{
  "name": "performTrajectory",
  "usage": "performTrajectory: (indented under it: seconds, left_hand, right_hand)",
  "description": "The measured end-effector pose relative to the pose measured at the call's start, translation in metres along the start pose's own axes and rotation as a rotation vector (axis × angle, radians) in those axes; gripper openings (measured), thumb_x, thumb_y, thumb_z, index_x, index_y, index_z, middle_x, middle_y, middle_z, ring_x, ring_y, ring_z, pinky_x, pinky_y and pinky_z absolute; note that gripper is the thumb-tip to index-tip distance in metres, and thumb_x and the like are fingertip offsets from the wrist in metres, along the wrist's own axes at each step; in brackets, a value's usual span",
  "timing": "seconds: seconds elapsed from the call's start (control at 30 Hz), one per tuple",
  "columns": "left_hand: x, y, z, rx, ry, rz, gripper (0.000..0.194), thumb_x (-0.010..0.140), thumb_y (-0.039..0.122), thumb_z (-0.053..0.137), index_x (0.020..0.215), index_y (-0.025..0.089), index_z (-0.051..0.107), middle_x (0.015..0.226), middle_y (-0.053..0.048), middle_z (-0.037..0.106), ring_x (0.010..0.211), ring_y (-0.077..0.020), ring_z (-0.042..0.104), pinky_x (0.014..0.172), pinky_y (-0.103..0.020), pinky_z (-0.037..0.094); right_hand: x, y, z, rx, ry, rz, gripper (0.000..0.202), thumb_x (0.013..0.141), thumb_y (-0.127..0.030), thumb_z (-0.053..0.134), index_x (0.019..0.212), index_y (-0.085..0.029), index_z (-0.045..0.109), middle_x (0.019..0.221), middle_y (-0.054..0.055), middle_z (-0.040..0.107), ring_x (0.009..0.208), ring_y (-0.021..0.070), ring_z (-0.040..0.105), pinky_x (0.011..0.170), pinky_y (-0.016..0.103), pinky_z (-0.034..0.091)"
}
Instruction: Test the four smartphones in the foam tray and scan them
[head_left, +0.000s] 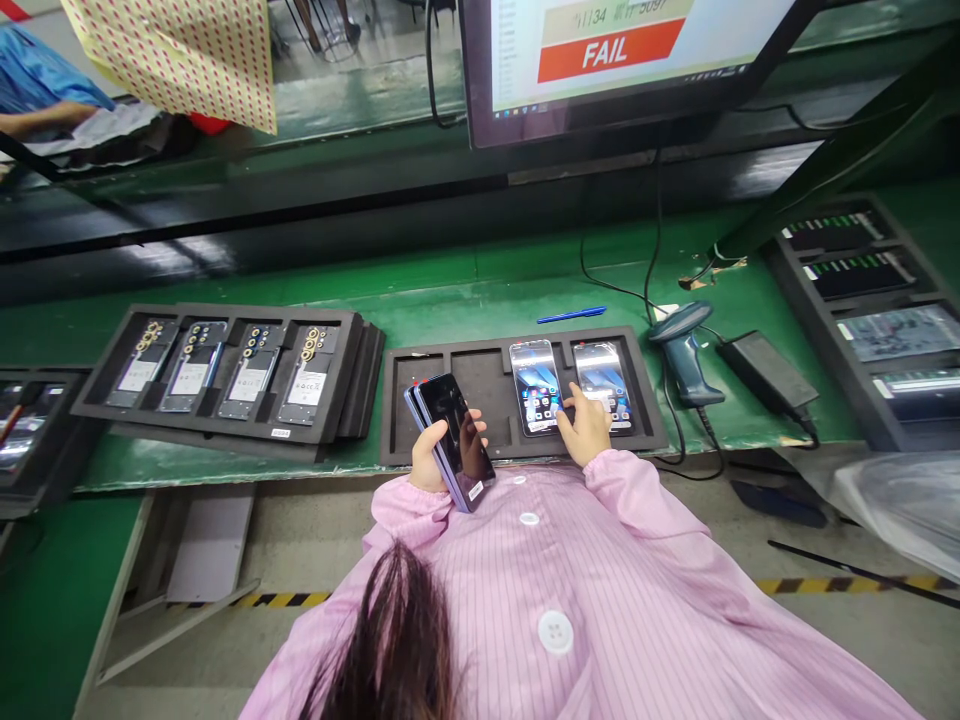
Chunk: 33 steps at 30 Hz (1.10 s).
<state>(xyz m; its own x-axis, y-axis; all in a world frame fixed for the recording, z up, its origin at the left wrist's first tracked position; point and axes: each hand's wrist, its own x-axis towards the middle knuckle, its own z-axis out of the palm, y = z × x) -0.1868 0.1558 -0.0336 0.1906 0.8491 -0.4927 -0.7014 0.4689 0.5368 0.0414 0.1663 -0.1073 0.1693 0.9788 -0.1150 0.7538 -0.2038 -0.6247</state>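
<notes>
My left hand (430, 455) is closed round two smartphones (459, 435) stacked together. The upper one has a dark screen and a small white label at its lower end. Below and ahead lies a black foam tray (480, 452) with compartments. Two smartphones with lit home screens lie in its right half: one nearer the middle (535, 385) and another at the right end (604, 375). Over the gap between them is my right hand (585, 428), its thumb and forefinger apart, near the middle phone's right edge. It partly covers the right-end phone. Whether it touches either screen is unclear.
Stacked foam trays (341, 385) with opened phones stand left. Behind the middle tray lies a blue pen (571, 314). To the right are a barcode scanner (686, 350), a black power adapter (769, 375) and another tray (817, 330). A monitor (630, 60) showing FAIL hangs above.
</notes>
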Motion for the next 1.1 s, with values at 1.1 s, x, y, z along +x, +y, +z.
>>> performTrajectory:
  seconds: [1.1]
  left_hand:
    - [0.061, -0.005, -0.048, -0.045, -0.181, -0.381, 0.056, 0.065, 0.046, 0.051, 0.107, 0.008, 0.058, 0.093, -0.014, 0.065, 0.082, -0.026, 0.062, 0.078, -0.042, 0.047]
  right_hand:
    - [-0.022, 0.009, 0.007, -0.237, 0.174, -0.61, 0.029, 0.068, -0.013, 0.05, 0.087, -0.023, 0.069, 0.11, 0.007, 0.056, 0.096, 0.0261, 0.041, 0.08, 0.042, 0.031]
